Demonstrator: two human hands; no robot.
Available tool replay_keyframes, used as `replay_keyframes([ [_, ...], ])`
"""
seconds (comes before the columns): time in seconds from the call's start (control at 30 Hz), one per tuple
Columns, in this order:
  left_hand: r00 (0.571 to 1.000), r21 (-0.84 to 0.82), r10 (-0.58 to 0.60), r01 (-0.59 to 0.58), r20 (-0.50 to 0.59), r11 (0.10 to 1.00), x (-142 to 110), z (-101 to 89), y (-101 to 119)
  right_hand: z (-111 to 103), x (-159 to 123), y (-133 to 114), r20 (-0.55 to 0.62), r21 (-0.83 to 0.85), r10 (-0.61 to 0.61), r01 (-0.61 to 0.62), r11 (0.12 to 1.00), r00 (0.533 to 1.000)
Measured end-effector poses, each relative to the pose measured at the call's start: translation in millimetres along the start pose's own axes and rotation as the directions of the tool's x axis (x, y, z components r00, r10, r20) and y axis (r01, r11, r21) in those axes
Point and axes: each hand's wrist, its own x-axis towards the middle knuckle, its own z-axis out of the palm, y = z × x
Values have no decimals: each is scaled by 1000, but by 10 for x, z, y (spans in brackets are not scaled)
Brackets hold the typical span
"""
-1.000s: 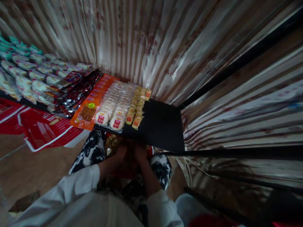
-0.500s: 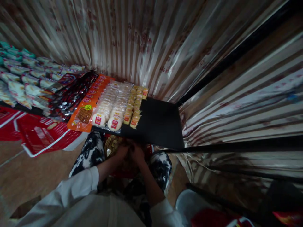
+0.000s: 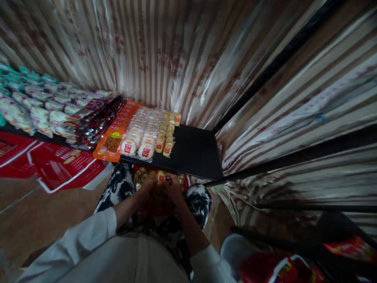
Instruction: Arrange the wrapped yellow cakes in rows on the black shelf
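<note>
A black shelf [image 3: 196, 151] is fronting a striped curtain [image 3: 147, 51] at center, partly hiding the red basket [image 3: 186, 183] where left hand [image 3: 147, 186] and right hand [image 3: 173, 188] are grasping a wrapped snack [image 3: 160, 176].

the curtain [image 3: 141, 51] is striped in brown and silvery cream and sprinkled with dark red motifs. the shelf [image 3: 196, 151] is coloured plain black. the flat packet [image 3: 118, 127] is printed in bright orange, with a yellow-green spot. the round wrapped biscuits [image 3: 146, 150] are marked with red on white; the small wrapped cakes [image 3: 168, 148] are tinted yellow. the trousers [image 3: 198, 198] are blotched in navy and white. the basket [image 3: 63, 167] is coloured red, edged in white.
</note>
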Motion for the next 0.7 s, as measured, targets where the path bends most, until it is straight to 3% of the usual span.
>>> replay_keyframes([
  [0.1, 1000, -13, -18, 19, 25, 1000, -77, -9, 120, -45, -38, -35, -3, -62, 2, -2, 998, 1000],
  [0.2, 1000, 82, -18, 17, 15, 996, -125, -21, 248, -161, -71, -96, 19, -166, -142, 143, 976, 990],
  [0.33, 1000, 310, 14, -20, 22, 951, -173, 5, 439, -411, -113, -259, 156, -280, -389, 418, 864, 908],
  [0.43, 985, 425, 58, -123, 162, 897, -197, 65, 600, -590, -139, -401, 249, -306, -484, 542, 783, 839],
  [0.57, 918, 501, 125, -314, 376, 807, -164, 154, 794, -756, -124, -502, 300, -278, -526, 601, 749, 795],
  [0.7, 944, 528, 86, -252, 318, 811, -83, 238, 872, -860, -59, -446, 271, -251, -476, 538, 804, 837],
])
